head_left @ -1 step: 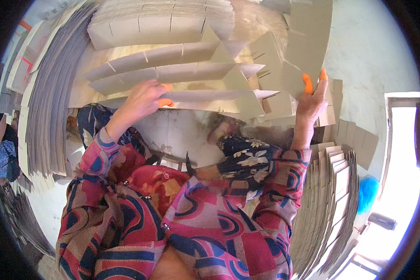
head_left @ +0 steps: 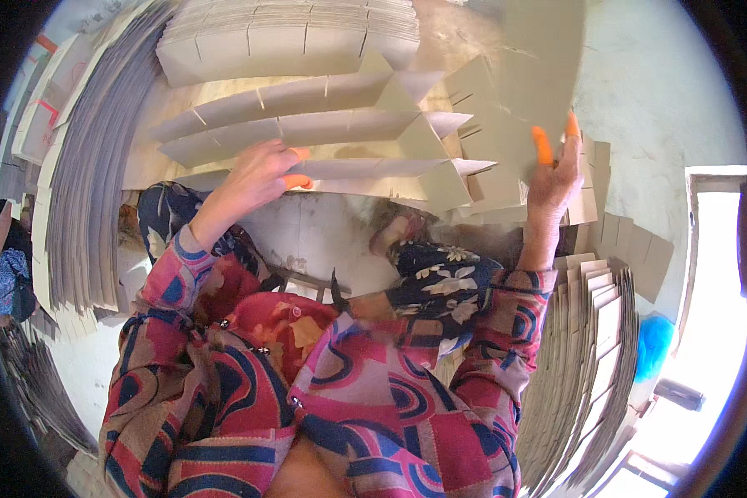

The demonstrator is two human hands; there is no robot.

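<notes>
My left hand, with orange covers on its thumb and fingertip, grips the nearest slotted cardboard strip. Two similar long strips lie roughly parallel beyond it, standing on edge. A shorter cardboard crosspiece runs across their right ends, interlocked with them. To the right, my right hand, also with orange covers on two digits, holds a tall cardboard strip by its near end. That strip is slightly blurred and reaches the top of the view. My palm hides part of the left hand's strip.
A stack of slotted cardboard stands at the back of the wooden work surface. Tall cardboard stacks rise at the left, and more stand beside my right arm. Loose cardboard pieces lie right of the strips. Another person is at far left.
The cardboard strip in my right hand has tipped slightly left, and that hand has shifted a little. My left hand and the interlocked strips have barely moved.
</notes>
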